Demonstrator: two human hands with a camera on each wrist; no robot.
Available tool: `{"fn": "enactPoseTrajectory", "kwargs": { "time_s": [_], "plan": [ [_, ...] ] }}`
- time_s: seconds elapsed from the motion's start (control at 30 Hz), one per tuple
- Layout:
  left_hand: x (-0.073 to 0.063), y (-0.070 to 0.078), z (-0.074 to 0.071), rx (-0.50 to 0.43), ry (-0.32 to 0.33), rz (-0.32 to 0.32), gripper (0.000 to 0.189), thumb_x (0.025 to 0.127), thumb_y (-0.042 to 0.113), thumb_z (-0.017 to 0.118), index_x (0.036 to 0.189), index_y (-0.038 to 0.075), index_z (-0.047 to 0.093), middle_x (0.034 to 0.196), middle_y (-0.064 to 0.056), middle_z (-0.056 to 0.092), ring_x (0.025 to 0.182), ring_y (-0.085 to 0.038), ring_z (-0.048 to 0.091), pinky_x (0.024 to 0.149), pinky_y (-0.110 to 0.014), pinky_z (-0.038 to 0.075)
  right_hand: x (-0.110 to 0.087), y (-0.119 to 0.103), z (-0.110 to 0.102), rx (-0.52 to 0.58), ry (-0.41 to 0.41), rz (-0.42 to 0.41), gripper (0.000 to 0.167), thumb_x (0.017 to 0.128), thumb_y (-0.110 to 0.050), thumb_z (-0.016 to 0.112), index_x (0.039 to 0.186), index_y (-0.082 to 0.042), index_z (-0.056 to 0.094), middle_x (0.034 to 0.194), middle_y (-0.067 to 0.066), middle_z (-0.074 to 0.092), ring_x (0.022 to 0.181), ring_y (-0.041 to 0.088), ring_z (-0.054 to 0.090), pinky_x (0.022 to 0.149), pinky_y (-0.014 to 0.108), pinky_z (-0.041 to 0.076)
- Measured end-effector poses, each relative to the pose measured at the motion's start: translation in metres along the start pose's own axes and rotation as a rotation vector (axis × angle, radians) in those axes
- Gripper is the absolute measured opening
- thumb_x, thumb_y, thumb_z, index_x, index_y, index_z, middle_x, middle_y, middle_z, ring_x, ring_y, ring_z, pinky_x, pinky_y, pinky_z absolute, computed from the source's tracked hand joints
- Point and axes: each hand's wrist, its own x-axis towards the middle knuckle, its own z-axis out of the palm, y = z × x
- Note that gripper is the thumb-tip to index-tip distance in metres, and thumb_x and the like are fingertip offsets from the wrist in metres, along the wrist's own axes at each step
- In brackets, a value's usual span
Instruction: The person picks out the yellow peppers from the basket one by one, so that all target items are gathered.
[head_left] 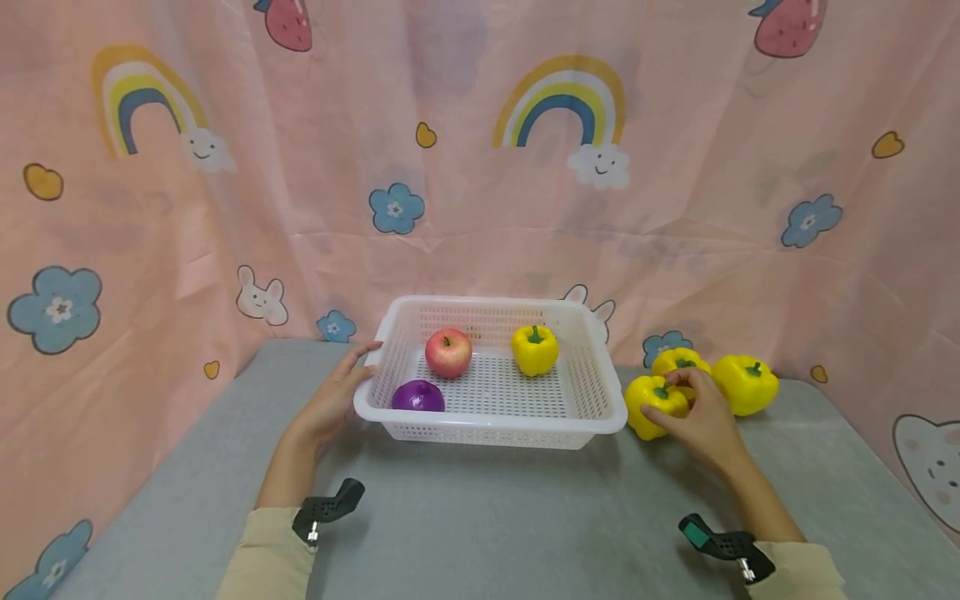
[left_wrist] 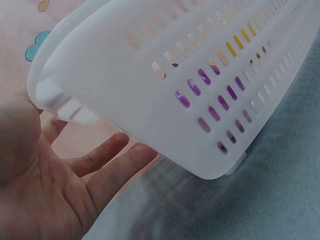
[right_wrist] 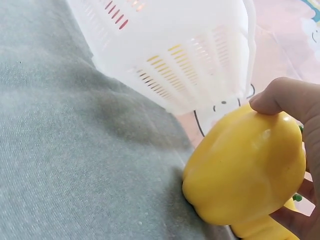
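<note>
My left hand [head_left: 330, 408] holds the left end of a white perforated plastic basket [head_left: 491, 423]; in the left wrist view, fingers [left_wrist: 107, 167] reach beneath the rim along the outer wall. Inside the basket sit a red apple [head_left: 448, 353], a yellow bell pepper [head_left: 535, 352] and a shiny round purple item [head_left: 418, 396], perhaps an onion, partly hidden by the front wall. Right of the basket, my right hand [head_left: 701, 417] grips another yellow bell pepper [right_wrist: 245, 165] between thumb and fingers. That pepper appears to rest on the table. Two more yellow bell peppers [head_left: 746, 385] lie just behind that hand.
A grey cloth-covered table [head_left: 480, 517] lies under everything. Behind its far edge hangs a pink curtain [head_left: 465, 250] printed with rainbows, flowers and rabbits. Each wrist wears a black camera mount [head_left: 326, 510].
</note>
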Motion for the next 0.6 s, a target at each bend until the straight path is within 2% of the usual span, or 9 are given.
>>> {"fn": "enactPoseTrajectory", "kwargs": {
  "time_s": [0.3,0.6],
  "plan": [
    [0.0004,-0.0001,0.0003,0.006,0.005,-0.003,0.049,0.109,0.035,0.038,0.156,0.032,0.026,0.161,-0.013,0.031,0.134,-0.038,0.049,0.105,-0.046,0.052,0.0005,0.0004,-0.0019,0.019,-0.027,-0.029,0.058,0.084,-0.023,0.08,0.124,0.004,0.048,0.131,0.027,0.051,0.122,0.045,0.048,0.103,0.068,0.041],
    [0.0013,-0.0015,-0.0004,-0.003,-0.002,0.009,0.049,0.109,0.033,0.037,0.157,0.03,0.026,0.163,-0.013,0.028,0.136,-0.037,0.048,0.107,-0.046,0.051,0.0014,-0.0034,-0.0052,0.014,-0.05,-0.024,0.067,0.085,-0.031,0.079,0.134,0.003,0.048,0.138,0.028,0.052,0.124,0.046,0.048,0.104,0.071,0.039]
  ]
}}
